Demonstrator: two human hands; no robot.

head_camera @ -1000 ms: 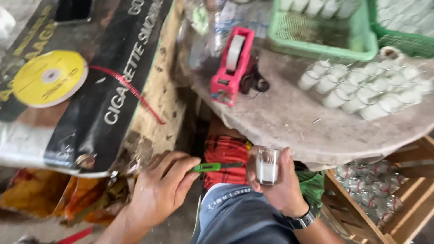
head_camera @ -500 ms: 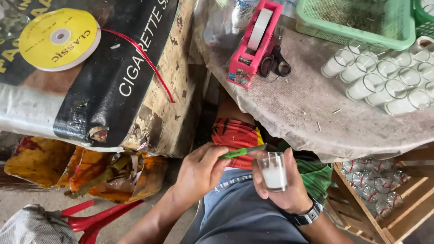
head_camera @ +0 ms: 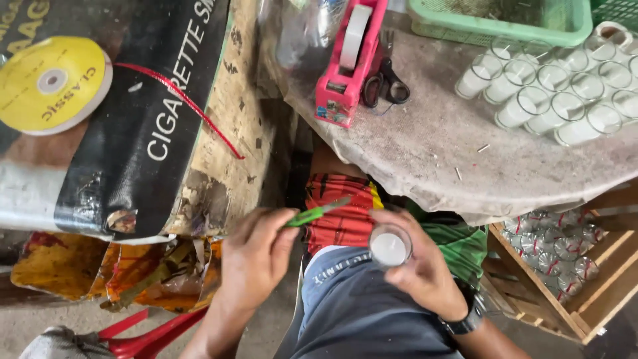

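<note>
My left hand (head_camera: 256, 256) grips a green-handled utility knife (head_camera: 318, 213), its blade pointing right toward the glass. My right hand (head_camera: 422, 269) holds a small clear glass filled with white wax (head_camera: 389, 247) above my lap, with a dark watch on the wrist. Both hands are below the edge of the round grey table (head_camera: 432, 153). The knife tip is close to the glass but apart from it.
On the table stand several wax-filled glasses (head_camera: 558, 93), a pink tape dispenser (head_camera: 349, 63), black scissors (head_camera: 385, 83) and a green basket (head_camera: 505, 20). A wooden crate (head_camera: 565, 266) with several ribboned glasses sits lower right. A yellow ribbon spool (head_camera: 53, 83) with red ribbon lies at left.
The view has shifted so hands sit higher in frame. My left hand brought the knife up and right toward the glass, which my right hand tilted slightly toward me.
</note>
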